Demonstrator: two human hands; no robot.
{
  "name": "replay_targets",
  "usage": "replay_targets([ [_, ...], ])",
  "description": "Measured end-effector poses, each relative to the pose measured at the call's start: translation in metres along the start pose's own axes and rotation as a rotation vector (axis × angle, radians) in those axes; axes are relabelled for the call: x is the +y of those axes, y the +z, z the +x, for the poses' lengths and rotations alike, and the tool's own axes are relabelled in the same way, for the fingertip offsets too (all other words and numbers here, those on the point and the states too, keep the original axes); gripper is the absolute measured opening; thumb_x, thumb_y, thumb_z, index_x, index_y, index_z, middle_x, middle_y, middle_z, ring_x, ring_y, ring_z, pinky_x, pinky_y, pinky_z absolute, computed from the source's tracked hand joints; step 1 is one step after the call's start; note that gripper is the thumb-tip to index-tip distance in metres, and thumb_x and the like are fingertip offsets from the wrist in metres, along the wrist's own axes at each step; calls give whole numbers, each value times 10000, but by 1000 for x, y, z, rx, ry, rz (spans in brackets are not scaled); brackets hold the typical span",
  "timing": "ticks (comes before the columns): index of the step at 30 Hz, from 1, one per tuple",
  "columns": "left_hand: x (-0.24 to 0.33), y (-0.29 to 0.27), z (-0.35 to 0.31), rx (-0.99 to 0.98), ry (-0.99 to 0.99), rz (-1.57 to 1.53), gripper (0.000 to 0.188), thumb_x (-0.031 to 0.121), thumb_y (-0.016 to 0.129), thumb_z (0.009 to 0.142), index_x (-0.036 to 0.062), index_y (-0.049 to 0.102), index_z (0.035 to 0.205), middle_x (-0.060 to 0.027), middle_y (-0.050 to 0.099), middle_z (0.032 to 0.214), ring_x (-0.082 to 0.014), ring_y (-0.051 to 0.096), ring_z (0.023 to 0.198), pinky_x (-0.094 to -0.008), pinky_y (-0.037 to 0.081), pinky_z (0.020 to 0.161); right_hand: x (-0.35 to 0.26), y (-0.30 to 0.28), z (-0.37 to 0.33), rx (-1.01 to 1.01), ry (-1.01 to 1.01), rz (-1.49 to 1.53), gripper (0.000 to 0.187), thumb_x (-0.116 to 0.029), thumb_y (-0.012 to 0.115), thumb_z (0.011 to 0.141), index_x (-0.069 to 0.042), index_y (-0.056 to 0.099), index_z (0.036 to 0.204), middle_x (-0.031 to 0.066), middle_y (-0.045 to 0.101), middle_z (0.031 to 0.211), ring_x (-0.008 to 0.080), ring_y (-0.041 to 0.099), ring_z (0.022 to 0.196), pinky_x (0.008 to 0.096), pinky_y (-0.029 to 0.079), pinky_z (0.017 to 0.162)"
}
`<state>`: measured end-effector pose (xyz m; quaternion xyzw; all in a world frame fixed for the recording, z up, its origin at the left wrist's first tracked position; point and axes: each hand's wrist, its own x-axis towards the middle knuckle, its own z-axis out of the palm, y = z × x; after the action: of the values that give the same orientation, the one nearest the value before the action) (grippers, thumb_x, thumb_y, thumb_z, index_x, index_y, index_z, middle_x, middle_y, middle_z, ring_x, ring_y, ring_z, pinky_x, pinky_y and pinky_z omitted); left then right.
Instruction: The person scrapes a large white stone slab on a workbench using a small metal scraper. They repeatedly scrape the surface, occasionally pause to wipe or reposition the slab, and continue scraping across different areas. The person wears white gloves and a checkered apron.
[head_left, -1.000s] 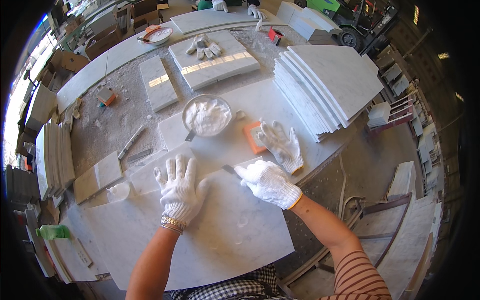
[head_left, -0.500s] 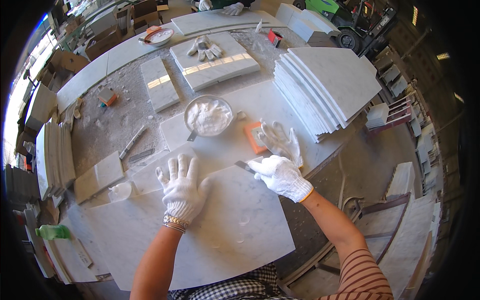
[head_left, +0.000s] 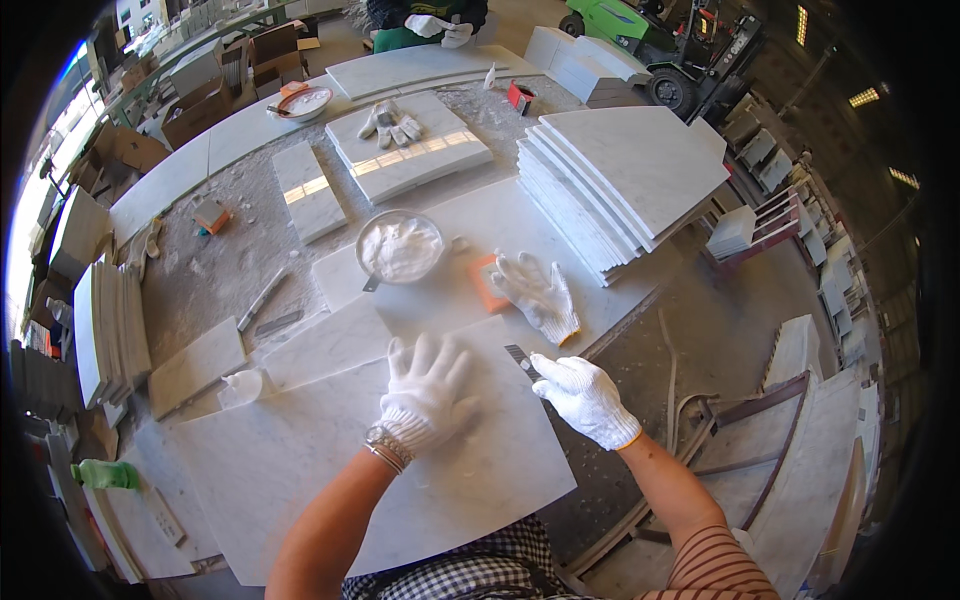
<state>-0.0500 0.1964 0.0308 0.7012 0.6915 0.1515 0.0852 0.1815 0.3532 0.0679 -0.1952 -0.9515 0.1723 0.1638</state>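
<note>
A large white-grey marble slab [head_left: 330, 490] lies in front of me. My left hand [head_left: 425, 385], in a white knitted glove with bracelets at the wrist, rests on it with fingers spread. My gloved right hand [head_left: 585, 400] is closed on a small metal scraper [head_left: 520, 360], its dark flat blade pointing up and left at the slab's right edge. The grip end is hidden in the fingers. Just beyond, an empty white glove [head_left: 540, 295] lies beside an orange-edged block [head_left: 488, 280]. Farther off stands a bowl of white paste [head_left: 402, 250] with a flat tool at its rim.
Stacked marble slabs [head_left: 620, 180] stand at the right, more upright slabs [head_left: 105, 320] at the left. A white squeeze bottle [head_left: 243, 386] lies left of the slab. Across the table is another person's gloved hands [head_left: 440, 28]. A green forklift [head_left: 660, 50] is parked behind.
My left hand has slid right across the slab. My right hand, still holding the scraper, has moved right and toward me to the slab's edge. The view has shifted slightly.
</note>
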Motion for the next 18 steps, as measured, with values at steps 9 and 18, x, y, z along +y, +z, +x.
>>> replay_targets([
  [9, 99, -40, -23, -307, -336, -504, 646, 591, 551, 1026, 244, 478, 1567, -161, 706, 1290, -377, 643, 1282, -500, 588, 934, -37, -20, -33, 81, 63, 217, 459, -75, 782, 891, 8, 676, 1330, 202, 737, 1000, 344, 716, 887, 417, 569, 784],
  [18, 86, -40, -23, 225, -586, -644, 773, 505, 757, 940, 89, 521, 1547, -144, 717, 1352, -289, 740, 1133, -390, 579, 940, -69, -39, -53, 147, 217, 436, 502, -41, 801, 901, 101, 633, 1353, 210, 735, 947, 253, 702, 767, 342, 570, 759],
])
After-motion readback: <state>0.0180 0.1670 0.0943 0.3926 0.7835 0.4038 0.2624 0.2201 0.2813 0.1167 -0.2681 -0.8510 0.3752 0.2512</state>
